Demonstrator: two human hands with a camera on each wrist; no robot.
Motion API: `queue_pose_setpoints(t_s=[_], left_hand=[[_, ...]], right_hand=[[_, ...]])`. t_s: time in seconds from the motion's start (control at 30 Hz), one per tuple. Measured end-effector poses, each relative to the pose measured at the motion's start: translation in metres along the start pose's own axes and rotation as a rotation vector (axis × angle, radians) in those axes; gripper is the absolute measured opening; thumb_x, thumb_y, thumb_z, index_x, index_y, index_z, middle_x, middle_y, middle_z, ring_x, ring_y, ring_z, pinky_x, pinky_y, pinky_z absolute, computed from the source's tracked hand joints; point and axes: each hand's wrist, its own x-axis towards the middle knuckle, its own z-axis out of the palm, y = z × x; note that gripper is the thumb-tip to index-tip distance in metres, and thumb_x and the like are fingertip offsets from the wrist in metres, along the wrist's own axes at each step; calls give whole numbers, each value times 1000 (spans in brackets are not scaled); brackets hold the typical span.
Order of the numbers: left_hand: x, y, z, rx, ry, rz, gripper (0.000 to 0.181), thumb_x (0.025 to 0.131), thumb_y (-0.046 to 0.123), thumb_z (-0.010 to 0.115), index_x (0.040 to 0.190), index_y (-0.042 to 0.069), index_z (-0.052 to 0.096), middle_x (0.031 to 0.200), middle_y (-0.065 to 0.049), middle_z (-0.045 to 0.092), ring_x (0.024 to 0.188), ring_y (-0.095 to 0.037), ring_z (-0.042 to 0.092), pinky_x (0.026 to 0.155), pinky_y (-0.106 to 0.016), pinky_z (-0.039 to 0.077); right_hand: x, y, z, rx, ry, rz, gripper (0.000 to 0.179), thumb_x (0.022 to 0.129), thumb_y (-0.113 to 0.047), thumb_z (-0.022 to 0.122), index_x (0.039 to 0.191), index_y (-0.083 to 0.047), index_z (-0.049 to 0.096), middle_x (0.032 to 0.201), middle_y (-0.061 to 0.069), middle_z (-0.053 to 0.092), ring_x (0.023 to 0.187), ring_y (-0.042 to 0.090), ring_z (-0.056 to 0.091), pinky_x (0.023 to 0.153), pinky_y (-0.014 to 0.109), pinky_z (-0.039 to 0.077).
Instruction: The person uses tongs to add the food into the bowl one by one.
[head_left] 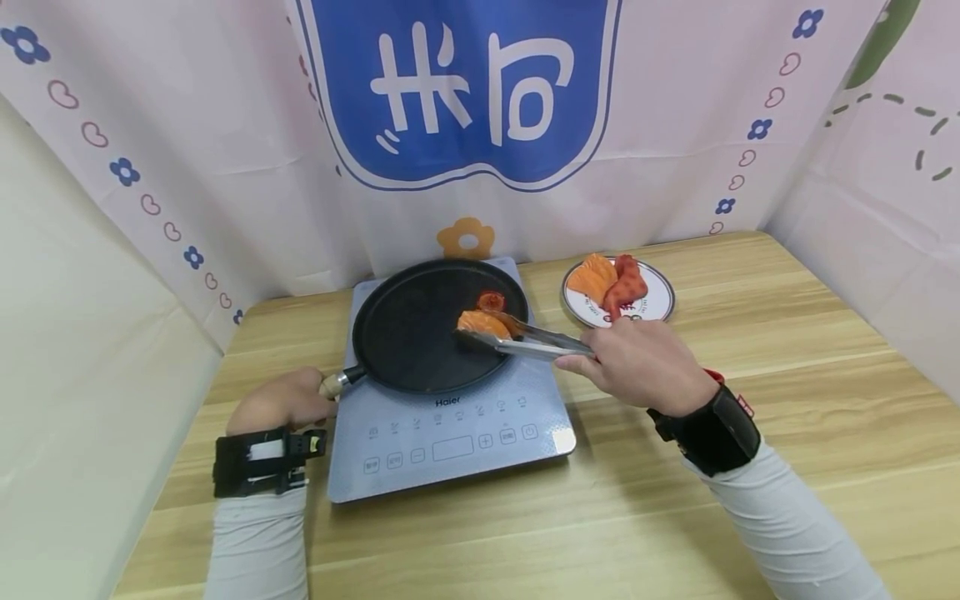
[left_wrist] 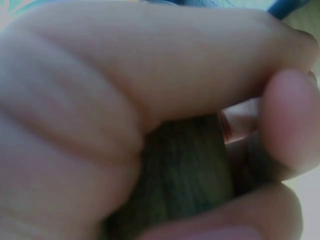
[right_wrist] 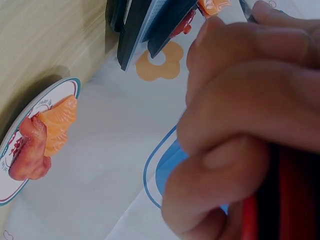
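We see a matt black pan [head_left: 412, 342], its handle [head_left: 332, 385] apparently pale, smooth wood, and tongs [head_left: 543, 350] of shiny metal. The cooker [head_left: 468, 467] shows us a smooth, faintly glossy panel, while the table [head_left: 487, 550] has a wood-grain face with a soft sheen. We find the plate [head_left: 658, 300] smooth, its red piece [right_wrist: 32, 155] moist-looking and glossy, the backdrop [head_left: 225, 208] creased matt cloth, and the sleeves [head_left: 787, 508] wrinkled, matt fabric.
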Motion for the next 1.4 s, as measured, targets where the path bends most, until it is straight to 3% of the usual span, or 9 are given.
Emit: queue_pose_setpoints(t_s=[1.4], left_hand=[[-1,1,0,11,6,13,19,92,12,61,73,9,59,63,1,55,54,-12,50,53,-24,43]], right_hand=[[0,-6,3,-42,19,-4,49,98,-62,63,83,-15,63,59,-4,45,53,14,46,48,29,32]])
